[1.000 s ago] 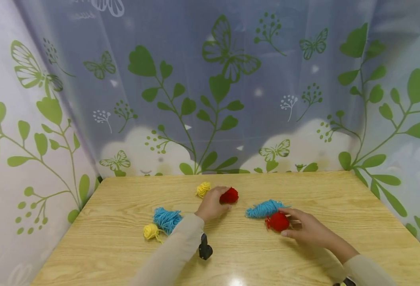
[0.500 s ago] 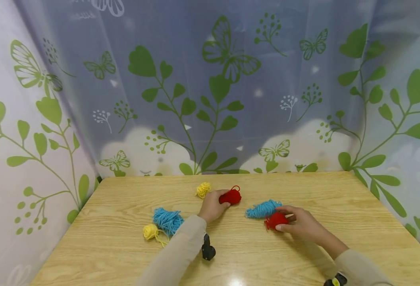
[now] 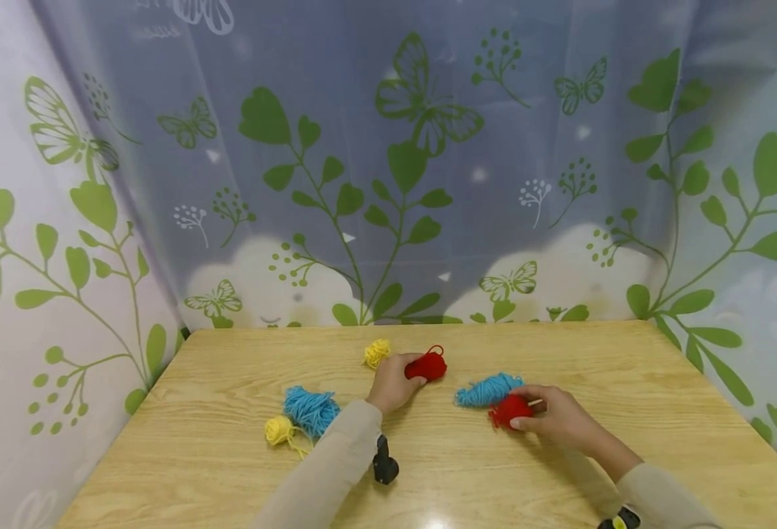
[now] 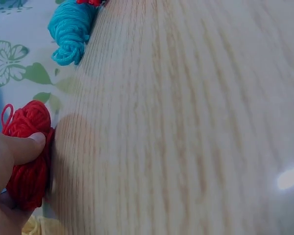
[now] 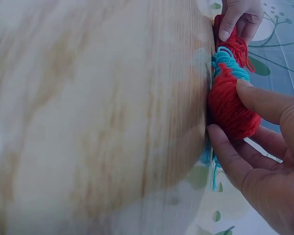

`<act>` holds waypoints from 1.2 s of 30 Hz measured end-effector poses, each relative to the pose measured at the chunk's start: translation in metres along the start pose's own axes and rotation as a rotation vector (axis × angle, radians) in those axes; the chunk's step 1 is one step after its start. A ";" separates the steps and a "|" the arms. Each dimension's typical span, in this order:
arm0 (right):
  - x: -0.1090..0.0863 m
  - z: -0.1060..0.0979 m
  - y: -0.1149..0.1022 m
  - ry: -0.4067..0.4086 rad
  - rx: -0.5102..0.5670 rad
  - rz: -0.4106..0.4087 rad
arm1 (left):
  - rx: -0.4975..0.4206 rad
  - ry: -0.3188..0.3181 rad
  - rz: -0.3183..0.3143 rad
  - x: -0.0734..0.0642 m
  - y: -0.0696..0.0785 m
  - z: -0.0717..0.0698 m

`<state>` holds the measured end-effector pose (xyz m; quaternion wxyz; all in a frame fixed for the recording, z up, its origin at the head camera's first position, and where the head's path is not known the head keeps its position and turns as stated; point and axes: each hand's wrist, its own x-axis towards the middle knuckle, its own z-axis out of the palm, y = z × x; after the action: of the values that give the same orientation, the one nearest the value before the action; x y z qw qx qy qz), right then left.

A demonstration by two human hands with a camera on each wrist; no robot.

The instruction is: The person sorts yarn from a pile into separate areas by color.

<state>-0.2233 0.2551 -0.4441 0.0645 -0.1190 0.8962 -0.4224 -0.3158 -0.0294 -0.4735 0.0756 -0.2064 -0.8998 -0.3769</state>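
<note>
My left hand (image 3: 388, 386) holds a red yarn bundle (image 3: 433, 365) near the back middle of the table, its thumb pressed on the strands in the left wrist view. A thin red loop sticks up from this bundle. To the right, my right hand (image 3: 558, 419) pinches a rounder red yarn ball (image 3: 507, 413) between thumb and fingers; the thumb (image 5: 264, 102) lies along its side. Right behind that ball lies a blue yarn skein (image 3: 486, 389), partly overlapped by it. Loose red ends hang at the ball's left side.
A second blue skein (image 3: 311, 409) and a yellow yarn ball (image 3: 278, 430) with a trailing strand lie left of my left sleeve. Another yellow yarn ball (image 3: 377, 353) sits behind my left hand. A patterned curtain (image 3: 296, 184) rises along the wooden table's (image 3: 230, 367) back edge.
My left hand and its red bundle have shifted slightly right, and the loop now shows. My right hand has moved a little left, its fingers closing further round the red ball.
</note>
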 end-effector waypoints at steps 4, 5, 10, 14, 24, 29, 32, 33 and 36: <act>0.000 0.001 0.000 0.017 -0.010 0.015 | -0.027 0.011 -0.011 -0.002 0.000 -0.003; 0.000 0.002 0.000 0.016 -0.014 0.013 | -0.027 0.014 -0.010 -0.003 0.000 -0.004; -0.001 0.003 0.000 0.018 0.000 0.024 | -0.049 0.019 -0.028 -0.013 0.005 -0.014; -0.001 0.003 0.000 0.014 0.013 0.028 | -0.102 0.033 -0.064 -0.024 0.012 -0.025; 0.002 0.002 0.003 0.022 0.013 0.031 | -0.151 -0.055 -0.122 -0.055 0.022 -0.037; 0.002 0.002 0.004 0.019 0.017 0.022 | -0.158 -0.079 -0.064 -0.075 0.027 -0.037; 0.002 0.002 0.004 0.011 0.018 0.017 | -0.157 -0.108 -0.040 -0.085 0.028 -0.034; 0.002 0.002 0.004 0.009 0.020 0.019 | -0.152 -0.124 -0.035 -0.088 0.028 -0.033; 0.001 0.002 0.004 0.003 0.022 0.020 | -0.144 -0.182 -0.050 -0.096 0.027 -0.029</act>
<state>-0.2247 0.2560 -0.4485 0.0687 -0.1086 0.8928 -0.4317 -0.2178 -0.0637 -0.4637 -0.0310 -0.2221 -0.8783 -0.4222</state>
